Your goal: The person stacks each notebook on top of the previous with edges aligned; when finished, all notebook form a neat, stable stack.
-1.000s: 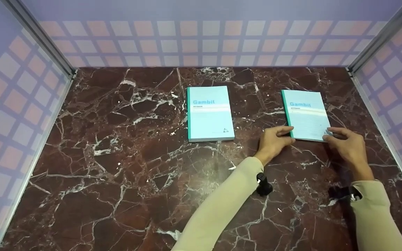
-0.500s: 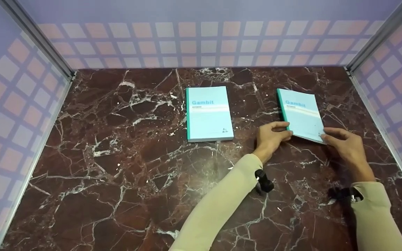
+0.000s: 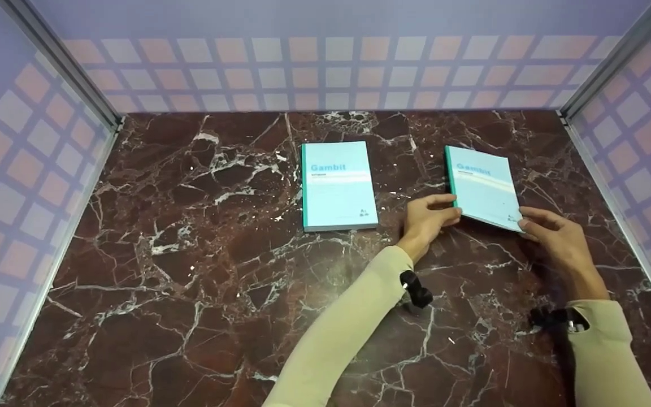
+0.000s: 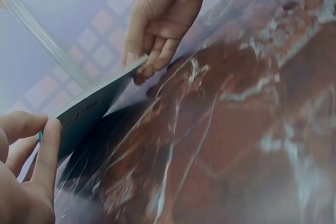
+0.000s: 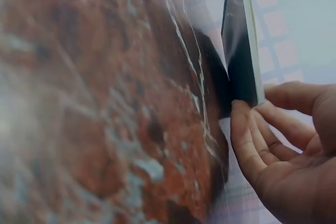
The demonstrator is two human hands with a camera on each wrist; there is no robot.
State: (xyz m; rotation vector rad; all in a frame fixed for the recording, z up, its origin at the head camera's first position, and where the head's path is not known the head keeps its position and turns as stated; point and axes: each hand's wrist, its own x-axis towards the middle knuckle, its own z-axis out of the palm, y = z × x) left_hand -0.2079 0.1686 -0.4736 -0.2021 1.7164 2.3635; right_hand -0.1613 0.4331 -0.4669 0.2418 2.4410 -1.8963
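A light blue notebook [image 3: 485, 186] with a green spine and the word "Gambit" is held at its near end by both hands. My left hand [image 3: 424, 221] pinches its lower left edge at the spine. At the lower right corner, my right hand [image 3: 561, 237] grips it between thumb and fingers. In the left wrist view the notebook [image 4: 89, 111] is tilted, its near edge raised above the table and a dark shadow beneath. The right wrist view shows the notebook's underside [image 5: 240, 51]. A second, matching notebook [image 3: 339, 195] lies flat to the left of my left hand.
The table [image 3: 161, 316] has a dark red marbled top with white veins. Lilac panels with pink and white squares stand at the back [image 3: 325, 62], left [image 3: 26, 130] and right [image 3: 636, 102]. A black camera mount sits on each wrist.
The right-hand notebook's near end has risen off the table. It has shifted a little left and turned slightly, and my left hand has moved left with it. The other notebook stays put.
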